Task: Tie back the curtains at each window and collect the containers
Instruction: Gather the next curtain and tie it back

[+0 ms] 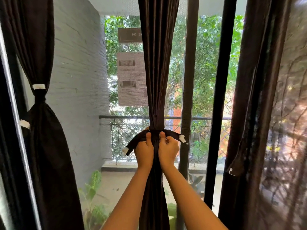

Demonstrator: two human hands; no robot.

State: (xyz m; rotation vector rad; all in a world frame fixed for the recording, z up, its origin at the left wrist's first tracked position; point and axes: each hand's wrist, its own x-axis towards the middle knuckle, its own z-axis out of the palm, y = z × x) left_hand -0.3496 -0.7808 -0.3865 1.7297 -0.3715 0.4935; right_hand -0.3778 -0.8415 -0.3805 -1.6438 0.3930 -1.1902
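Observation:
A dark brown curtain (pixel 157 63) hangs gathered in the middle of the window. A dark tieback strap (pixel 172 134) with white ends wraps around it at railing height. My left hand (pixel 144 151) grips the strap's left part, whose white tip hangs down to the left. My right hand (pixel 168 149) grips the strap's right part, whose white tip sticks out to the right. Both thumbs press on the strap against the curtain. No containers are in view.
At the left a second dark curtain (pixel 41 130) is tied with its own strap. An untied curtain (pixel 259 97) hangs at the right. A dark window frame post (pixel 219 97) stands between them. Beyond the mesh lie a balcony railing (pixel 126 117) and trees.

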